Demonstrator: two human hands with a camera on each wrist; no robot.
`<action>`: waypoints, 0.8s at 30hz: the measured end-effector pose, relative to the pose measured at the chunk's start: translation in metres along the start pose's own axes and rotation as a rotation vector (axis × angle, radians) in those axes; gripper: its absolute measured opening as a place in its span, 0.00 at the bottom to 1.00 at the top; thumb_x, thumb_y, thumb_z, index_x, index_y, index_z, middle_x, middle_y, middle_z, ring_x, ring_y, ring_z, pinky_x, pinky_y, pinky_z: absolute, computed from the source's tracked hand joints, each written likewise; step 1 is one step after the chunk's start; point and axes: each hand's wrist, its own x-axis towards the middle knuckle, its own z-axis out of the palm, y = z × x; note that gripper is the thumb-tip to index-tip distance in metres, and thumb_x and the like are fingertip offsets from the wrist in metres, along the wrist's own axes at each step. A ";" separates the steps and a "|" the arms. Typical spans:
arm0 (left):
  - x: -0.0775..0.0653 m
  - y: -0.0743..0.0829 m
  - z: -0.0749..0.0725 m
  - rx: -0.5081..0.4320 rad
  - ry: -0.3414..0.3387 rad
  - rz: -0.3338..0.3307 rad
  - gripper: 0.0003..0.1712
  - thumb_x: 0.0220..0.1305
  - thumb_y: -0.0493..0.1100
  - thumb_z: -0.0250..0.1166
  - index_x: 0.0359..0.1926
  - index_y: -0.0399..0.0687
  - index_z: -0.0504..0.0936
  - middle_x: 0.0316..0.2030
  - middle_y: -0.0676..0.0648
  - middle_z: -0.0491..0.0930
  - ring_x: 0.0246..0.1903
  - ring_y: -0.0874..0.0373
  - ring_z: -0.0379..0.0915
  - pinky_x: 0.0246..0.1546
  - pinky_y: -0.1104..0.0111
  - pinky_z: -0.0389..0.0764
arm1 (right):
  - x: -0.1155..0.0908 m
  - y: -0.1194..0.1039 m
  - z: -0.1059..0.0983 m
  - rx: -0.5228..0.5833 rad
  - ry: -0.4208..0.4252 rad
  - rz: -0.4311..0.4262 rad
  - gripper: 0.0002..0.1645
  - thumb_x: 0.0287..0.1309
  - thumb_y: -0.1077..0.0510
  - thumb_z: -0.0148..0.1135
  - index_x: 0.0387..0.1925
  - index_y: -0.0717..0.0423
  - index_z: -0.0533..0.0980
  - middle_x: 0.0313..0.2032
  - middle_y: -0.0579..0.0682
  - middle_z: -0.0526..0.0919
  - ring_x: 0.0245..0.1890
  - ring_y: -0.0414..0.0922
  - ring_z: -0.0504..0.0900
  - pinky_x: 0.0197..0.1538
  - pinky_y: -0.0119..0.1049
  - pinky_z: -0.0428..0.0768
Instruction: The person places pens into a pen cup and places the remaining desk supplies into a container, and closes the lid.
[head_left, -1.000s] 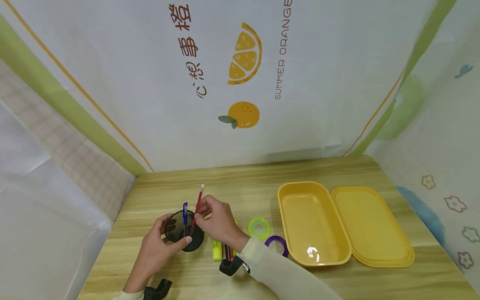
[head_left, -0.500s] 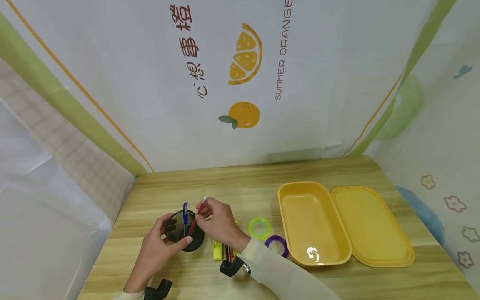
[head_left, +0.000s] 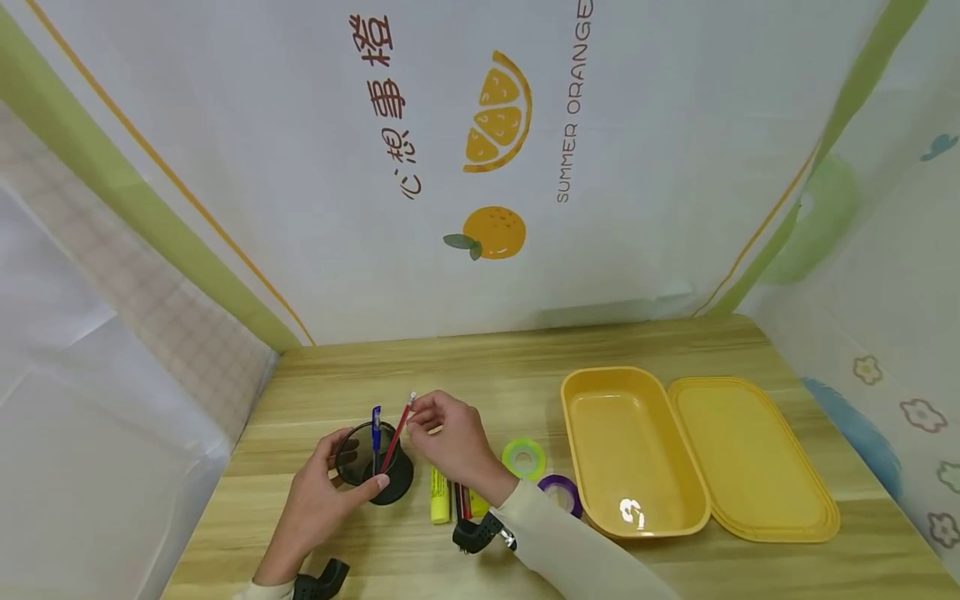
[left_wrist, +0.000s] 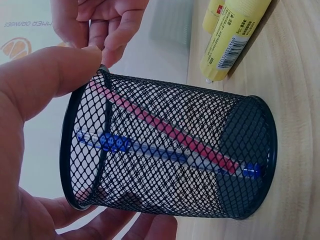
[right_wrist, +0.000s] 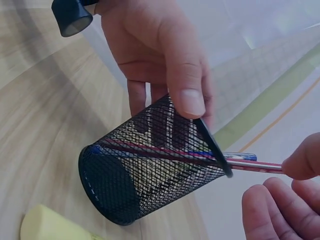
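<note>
My left hand (head_left: 321,492) grips a black mesh pencil cup (left_wrist: 170,150) at its rim, thumb on the near side and fingers behind. Inside the cup lean a blue-capped pen (head_left: 377,421) and a red pencil (head_left: 396,440), their tops sticking out past the rim. The right hand (head_left: 453,433) hovers just right of the pencil's white eraser end, its fingers loosely bent and parted. In the right wrist view, the right thumb (right_wrist: 306,157) overlaps the pencil's end while the other fingers stay apart from it.
Yellow glue sticks (left_wrist: 232,45) and dark and red pens (head_left: 461,502) lie right of the cup, partly under the right forearm. Beyond are a green tape roll (head_left: 507,460) and a purple one (head_left: 577,498). A yellow box (head_left: 641,454) stands beside its lid (head_left: 753,458).
The red pencil has gone lower into the cup and leans on its rim. My right hand has loosened and drawn slightly right of it. My left hand still holds the cup.
</note>
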 end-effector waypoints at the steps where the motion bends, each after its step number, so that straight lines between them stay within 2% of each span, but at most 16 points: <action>1: 0.000 0.000 0.000 0.001 -0.001 0.001 0.54 0.58 0.57 0.81 0.77 0.44 0.64 0.65 0.36 0.78 0.65 0.40 0.76 0.62 0.43 0.82 | -0.001 0.000 -0.001 0.004 0.002 0.002 0.10 0.68 0.60 0.68 0.50 0.52 0.82 0.40 0.44 0.90 0.41 0.36 0.87 0.44 0.29 0.85; 8: 0.002 -0.001 0.000 0.000 -0.009 -0.006 0.54 0.59 0.57 0.81 0.77 0.45 0.63 0.66 0.37 0.78 0.65 0.41 0.76 0.63 0.43 0.81 | -0.004 -0.003 -0.008 0.032 0.005 0.016 0.10 0.69 0.58 0.68 0.50 0.48 0.82 0.41 0.44 0.90 0.41 0.36 0.86 0.42 0.29 0.86; 16: 0.002 0.000 -0.001 0.003 -0.002 -0.002 0.54 0.58 0.58 0.81 0.77 0.44 0.64 0.66 0.35 0.77 0.65 0.39 0.75 0.61 0.43 0.82 | -0.009 -0.010 -0.019 0.041 0.037 0.024 0.10 0.70 0.58 0.67 0.51 0.50 0.82 0.42 0.45 0.89 0.43 0.40 0.86 0.46 0.30 0.85; 24: 0.002 -0.001 0.000 -0.012 0.001 -0.007 0.54 0.57 0.57 0.82 0.76 0.46 0.65 0.66 0.36 0.78 0.65 0.40 0.76 0.62 0.43 0.81 | -0.019 -0.004 -0.027 0.025 0.069 0.064 0.09 0.70 0.57 0.67 0.49 0.50 0.82 0.42 0.46 0.88 0.43 0.41 0.85 0.47 0.31 0.83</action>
